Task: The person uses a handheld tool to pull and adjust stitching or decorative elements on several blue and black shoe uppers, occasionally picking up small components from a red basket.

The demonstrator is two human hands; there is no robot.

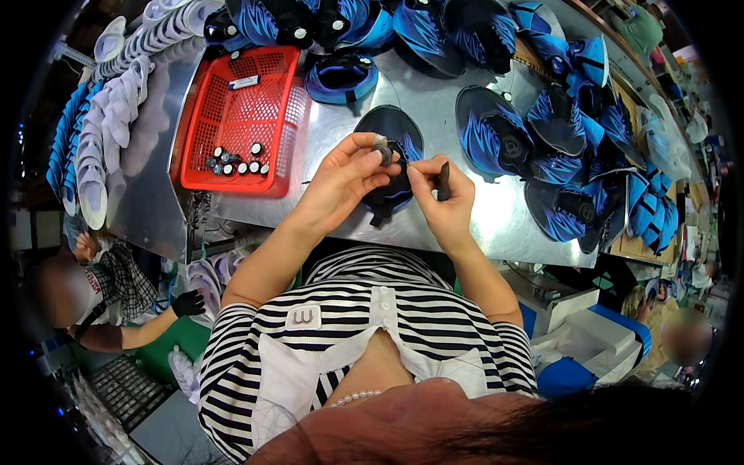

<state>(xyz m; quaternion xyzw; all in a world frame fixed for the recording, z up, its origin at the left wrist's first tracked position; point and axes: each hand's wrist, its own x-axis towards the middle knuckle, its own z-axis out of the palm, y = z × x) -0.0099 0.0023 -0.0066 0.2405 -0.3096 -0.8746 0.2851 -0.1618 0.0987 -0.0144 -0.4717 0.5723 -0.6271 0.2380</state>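
Observation:
A black and blue shoe upper [391,122] lies on the metal table right before me, its pull tab toward my body. Over it, my left hand [345,180] pinches a small round dark piece [385,155] between thumb and fingers, and one fingertip has a pale wrap on it. Close beside it, my right hand [448,203] is closed around a short dark tool [444,183]. Its thumb and forefinger also pinch at the upper's opening, where I cannot make out what they grip. The hands partly hide the upper.
Left of my hands stands a red plastic basket [285,159] with several small round white-topped parts [242,167] and a marker [244,82]. Blue-black uppers [496,132] crowd the table's back and right. White stacked pieces [93,174] line the far left. A person [128,287] sits at lower left.

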